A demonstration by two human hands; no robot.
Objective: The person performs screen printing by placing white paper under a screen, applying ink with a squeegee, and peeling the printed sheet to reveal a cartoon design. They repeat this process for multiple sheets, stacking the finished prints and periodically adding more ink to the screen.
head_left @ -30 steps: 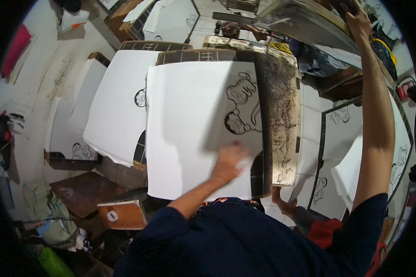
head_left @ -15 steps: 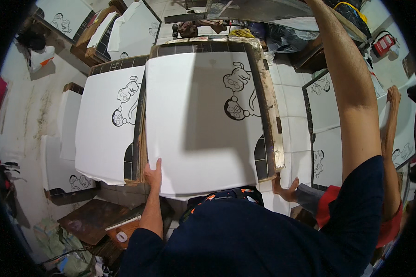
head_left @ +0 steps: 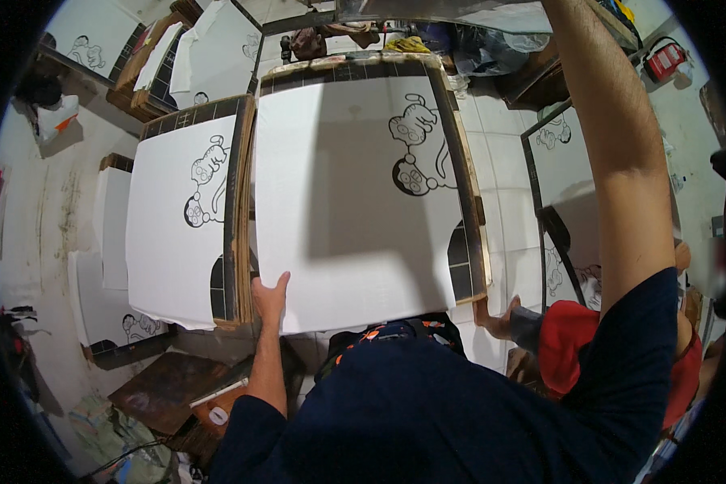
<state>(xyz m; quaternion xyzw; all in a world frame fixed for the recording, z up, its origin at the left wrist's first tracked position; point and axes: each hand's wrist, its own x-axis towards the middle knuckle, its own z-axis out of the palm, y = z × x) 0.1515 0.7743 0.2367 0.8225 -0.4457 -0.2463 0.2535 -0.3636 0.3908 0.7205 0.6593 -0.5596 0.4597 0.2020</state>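
In front of me lies a board covered with white cloth, printed with black-outlined cartoon figures along its right side. My left hand grips its near left edge, thumb on top of the cloth, the other fingers partly hidden at the side. Black gridded borders show along the board's far and right sides. My right arm stretches up past the picture's top edge, so its hand is out of sight. Near it, a large flat framed panel crosses the top and a broad shadow falls on the cloth.
A similar printed board adjoins on the left, with others further left and far left. On the right are more boards and a co-worker in red, whose bare foot is near my board. A fire extinguisher hangs far right.
The view has shifted slightly, and the framed panel sits higher in it. My left hand keeps its hold. At right, the co-worker's arm has come down and a board there looks tilted.
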